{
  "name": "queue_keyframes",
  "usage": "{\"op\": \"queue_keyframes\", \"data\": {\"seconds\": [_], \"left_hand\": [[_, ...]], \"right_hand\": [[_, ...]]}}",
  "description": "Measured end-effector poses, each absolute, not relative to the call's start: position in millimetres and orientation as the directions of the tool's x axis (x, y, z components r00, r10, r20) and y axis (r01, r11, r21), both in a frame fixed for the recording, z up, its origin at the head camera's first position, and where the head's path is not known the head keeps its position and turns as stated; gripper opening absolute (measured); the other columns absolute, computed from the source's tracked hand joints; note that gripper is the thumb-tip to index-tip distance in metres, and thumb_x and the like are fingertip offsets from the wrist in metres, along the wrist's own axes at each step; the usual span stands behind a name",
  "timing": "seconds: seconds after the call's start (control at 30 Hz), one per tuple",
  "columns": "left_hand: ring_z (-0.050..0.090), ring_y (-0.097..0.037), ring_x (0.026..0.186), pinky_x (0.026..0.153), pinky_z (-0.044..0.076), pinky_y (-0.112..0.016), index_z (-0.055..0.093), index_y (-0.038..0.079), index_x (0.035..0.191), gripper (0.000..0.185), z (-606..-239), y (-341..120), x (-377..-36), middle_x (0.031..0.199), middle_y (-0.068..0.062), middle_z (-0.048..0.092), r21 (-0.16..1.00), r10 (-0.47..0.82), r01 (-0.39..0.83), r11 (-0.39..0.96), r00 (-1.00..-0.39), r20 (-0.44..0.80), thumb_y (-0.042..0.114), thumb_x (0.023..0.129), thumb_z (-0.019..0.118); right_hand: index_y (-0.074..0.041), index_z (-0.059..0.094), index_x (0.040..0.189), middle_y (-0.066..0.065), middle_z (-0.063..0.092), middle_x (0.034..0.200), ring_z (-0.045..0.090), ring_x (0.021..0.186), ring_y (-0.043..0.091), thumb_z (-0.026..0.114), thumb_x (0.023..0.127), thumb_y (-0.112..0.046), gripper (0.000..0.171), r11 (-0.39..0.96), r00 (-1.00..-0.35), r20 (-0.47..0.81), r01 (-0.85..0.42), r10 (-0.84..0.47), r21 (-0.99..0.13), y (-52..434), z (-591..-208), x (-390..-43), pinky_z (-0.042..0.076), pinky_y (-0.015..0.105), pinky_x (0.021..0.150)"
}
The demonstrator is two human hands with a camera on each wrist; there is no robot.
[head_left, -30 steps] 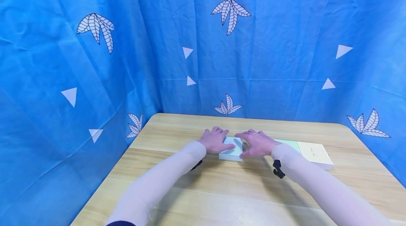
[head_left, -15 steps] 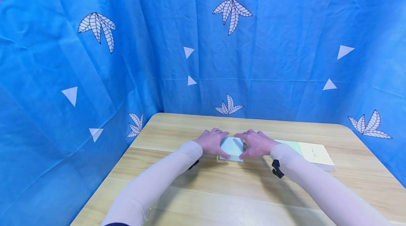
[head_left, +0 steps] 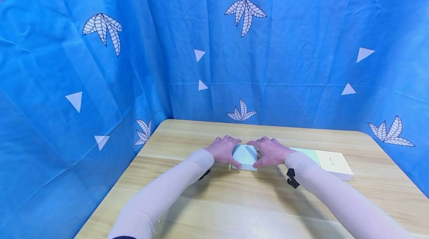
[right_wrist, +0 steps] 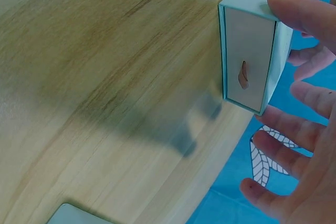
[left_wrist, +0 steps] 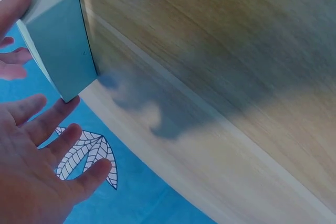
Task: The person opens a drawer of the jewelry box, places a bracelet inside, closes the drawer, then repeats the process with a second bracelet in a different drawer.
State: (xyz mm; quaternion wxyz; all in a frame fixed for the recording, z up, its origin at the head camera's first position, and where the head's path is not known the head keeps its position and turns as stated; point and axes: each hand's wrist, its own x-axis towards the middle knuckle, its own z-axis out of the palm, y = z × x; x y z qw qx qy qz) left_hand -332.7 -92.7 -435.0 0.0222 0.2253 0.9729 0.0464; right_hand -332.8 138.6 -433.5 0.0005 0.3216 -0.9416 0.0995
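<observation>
A small pale blue-green drawer box [head_left: 245, 152] lies on the table between the two hands. My left hand [head_left: 223, 151] grips its left end, thumb at the near edge and a fingertip at the far edge. At the right end my right hand [head_left: 269, 152] holds it the same way, as the right wrist view shows with the thumb [right_wrist: 296, 11] on one edge and a finger against the opposite one. That end bears a whitish drawer front with a small brown ribbon tab [right_wrist: 243, 75]. In the left wrist view the box's other end [left_wrist: 65, 48] is plain.
To the right, partly behind the right forearm, lies a flat box with a mint-green part [head_left: 308, 153] and a cream part [head_left: 332, 161] with small lettering. A blue patterned curtain [head_left: 298, 64] hangs behind and to the left of the wooden table [head_left: 234, 201].
My left thumb has moved off the top of the box to its near edge, and the left hand has shifted slightly left. The right hand has stayed nearly still.
</observation>
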Motion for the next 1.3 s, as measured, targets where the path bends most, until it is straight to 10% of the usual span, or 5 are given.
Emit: {"op": "queue_keyframes", "data": {"seconds": [1.3], "left_hand": [[0.044,-0.017,0.130,0.107,0.038,-0.045,0.048,0.024,0.150,0.103,-430,-50,-342,0.141,0.006,0.059,0.085,0.518,0.520,0.850,-0.854,0.052,0.073,0.065,0.080]], "right_hand": [[-0.021,0.054,0.146,0.002,0.067,0.127,0.053,0.115,0.025,0.090,0.065,-0.046,0.092,0.810,-0.830,0.062,-0.555,-0.554,-0.191,178,-418,-330,0.043,0.062,0.099]]}}
